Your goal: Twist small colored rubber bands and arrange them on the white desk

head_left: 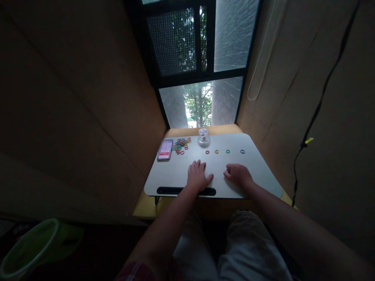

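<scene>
My left hand [198, 175] rests on the white table [172, 173] with its fingers spread and nothing in it. To its right, my right hand [236, 173] is closed on the tabletop; whatever it holds, if anything, is hidden. Beyond the hands lies a row of separate small rings: red [207, 152], yellow [216, 152], green [227, 151] and dark blue [242, 152]. A pile of coloured rings [182, 143] sits at the back left. Behind the row stands a clear container [204, 137].
A phone [165, 150] lies at the table's left edge. A black slot strip [172, 190] runs along the front edge. A green bin [38, 244] stands on the floor at left. A black cable [319, 105] hangs at right, and a window [199, 103] is behind the table.
</scene>
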Demonstrator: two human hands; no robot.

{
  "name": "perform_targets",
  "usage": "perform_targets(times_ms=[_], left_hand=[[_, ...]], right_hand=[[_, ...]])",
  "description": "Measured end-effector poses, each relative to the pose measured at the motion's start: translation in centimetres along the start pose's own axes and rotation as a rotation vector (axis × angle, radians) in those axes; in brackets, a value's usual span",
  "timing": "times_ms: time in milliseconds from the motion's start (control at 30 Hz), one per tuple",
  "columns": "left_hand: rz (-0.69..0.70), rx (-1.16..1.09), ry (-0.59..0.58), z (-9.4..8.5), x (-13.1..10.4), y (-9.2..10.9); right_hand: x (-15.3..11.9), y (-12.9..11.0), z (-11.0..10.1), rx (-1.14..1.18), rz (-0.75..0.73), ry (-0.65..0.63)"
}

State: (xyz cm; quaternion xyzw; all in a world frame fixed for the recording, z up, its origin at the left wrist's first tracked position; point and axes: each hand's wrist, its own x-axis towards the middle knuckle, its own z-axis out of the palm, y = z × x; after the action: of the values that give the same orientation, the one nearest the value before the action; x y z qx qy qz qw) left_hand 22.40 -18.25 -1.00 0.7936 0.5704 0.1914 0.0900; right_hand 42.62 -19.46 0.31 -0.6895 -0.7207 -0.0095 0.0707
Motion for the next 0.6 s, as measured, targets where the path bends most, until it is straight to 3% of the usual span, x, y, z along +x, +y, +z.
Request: perform_targets(times_ms=[300,600], left_hand=[[-0.183,0.199,-0.017,-1.5,4.2,-5.5],[-0.112,0.182,0.073,-1.1,4.1,-6.1]], right_hand=[[0.1,0.2,0.2,0.002,-0.009,-0.001],[0.4,0.1,0.2,-0.009,-0.025,-0.019]])
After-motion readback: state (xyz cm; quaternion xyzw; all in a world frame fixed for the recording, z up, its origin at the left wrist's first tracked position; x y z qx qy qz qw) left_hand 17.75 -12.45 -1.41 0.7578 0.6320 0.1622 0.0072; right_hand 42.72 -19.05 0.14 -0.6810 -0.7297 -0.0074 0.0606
